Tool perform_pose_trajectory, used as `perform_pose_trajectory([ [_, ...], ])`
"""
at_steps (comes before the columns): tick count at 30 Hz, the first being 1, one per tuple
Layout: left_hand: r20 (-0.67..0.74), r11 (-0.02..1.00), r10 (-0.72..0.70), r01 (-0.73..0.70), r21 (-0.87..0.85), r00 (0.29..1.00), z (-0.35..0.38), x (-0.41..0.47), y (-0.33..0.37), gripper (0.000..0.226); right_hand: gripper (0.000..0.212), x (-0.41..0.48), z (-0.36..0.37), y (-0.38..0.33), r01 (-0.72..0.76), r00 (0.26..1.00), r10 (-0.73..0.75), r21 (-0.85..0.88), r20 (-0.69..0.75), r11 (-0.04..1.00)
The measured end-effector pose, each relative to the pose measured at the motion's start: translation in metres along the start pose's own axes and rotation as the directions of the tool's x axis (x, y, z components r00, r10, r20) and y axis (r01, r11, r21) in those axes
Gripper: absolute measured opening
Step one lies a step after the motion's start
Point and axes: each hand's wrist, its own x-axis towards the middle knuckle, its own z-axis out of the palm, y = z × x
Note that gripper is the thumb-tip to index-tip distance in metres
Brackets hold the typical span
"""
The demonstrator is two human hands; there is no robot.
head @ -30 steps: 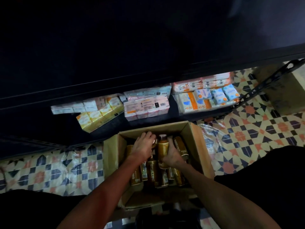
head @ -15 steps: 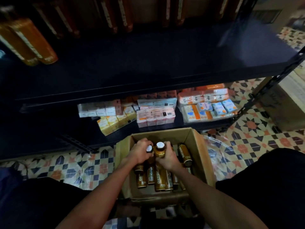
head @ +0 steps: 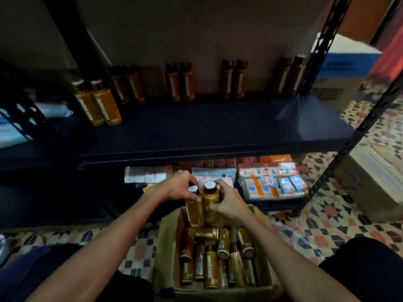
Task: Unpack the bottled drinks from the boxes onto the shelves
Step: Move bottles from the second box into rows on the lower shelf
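Two amber bottles with white caps stand upright side by side, lifted above the open cardboard box (head: 168, 243). My left hand (head: 178, 186) grips the left bottle (head: 194, 211) near its cap. My right hand (head: 226, 203) wraps the right bottle (head: 210, 201) from the side. Several more amber bottles (head: 218, 256) lie jumbled in the box below. The dark shelf board (head: 207, 129) spreads in front of me, with pairs of the same bottles (head: 98, 103) standing along its back and left.
The lower shelf holds packs of tissues (head: 270, 184) and small boxes (head: 144, 176). A black perforated upright (head: 322, 40) rises at the right. A cardboard box (head: 370, 177) stands on the patterned tile floor (head: 327, 216) to the right. My knees flank the open box.
Both hands have lifted the two bottles up out of the box toward the shelf. My view has tilted upward, revealing the shelf board and the bottles standing on it.
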Motion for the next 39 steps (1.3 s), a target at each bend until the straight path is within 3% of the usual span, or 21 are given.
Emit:
perform_pose_trajectory([
  [3, -0.011, 0.996, 0.019, -0.018, 0.087, 1.000, -0.047, -0.008, 0.019, 0.066, 0.060, 0.003, -0.028, -0.035, 0.084, 0.996, -0.084, 0.003, -0.039, 0.996],
  [6, -0.023, 0.998, 0.039, -0.037, 0.047, 0.999, -0.090, -0.021, 0.034, 0.072, 0.060, 0.006, -0.051, -0.066, 0.190, 0.978, -0.189, 0.006, -0.090, 0.982],
  [15, -0.337, 0.980, 0.193, -0.166, 0.108, 0.921, -0.195, -0.053, 0.069, 0.065, 0.063, 0.025, -0.119, -0.152, 0.387, 0.879, -0.369, -0.003, -0.301, 0.922],
  [22, -0.428, 0.989, 0.143, -0.120, 0.081, 0.892, -0.219, -0.031, 0.072, 0.063, 0.064, 0.054, -0.129, -0.182, 0.375, 0.867, -0.327, 0.062, -0.377, 0.925],
  [29, -0.490, 0.997, 0.070, -0.070, 0.018, 0.869, -0.204, -0.004, 0.060, 0.056, 0.064, 0.077, -0.107, -0.161, 0.345, 0.882, -0.268, 0.144, -0.387, 0.928],
  [32, -0.465, 0.998, 0.030, -0.055, -0.041, 0.885, -0.209, 0.001, 0.062, 0.056, 0.062, 0.078, -0.101, -0.156, 0.346, 0.888, -0.270, 0.155, -0.372, 0.925],
  [36, -0.404, 1.000, 0.024, -0.025, 0.003, 0.915, -0.220, -0.001, 0.064, 0.061, 0.070, 0.082, -0.111, -0.159, 0.324, 0.913, -0.285, 0.095, -0.293, 0.941],
  [39, -0.512, 0.998, -0.042, 0.060, 0.020, 0.858, -0.224, -0.004, 0.067, 0.070, 0.071, 0.080, -0.124, -0.170, 0.381, 0.883, -0.345, 0.057, -0.318, 0.923],
])
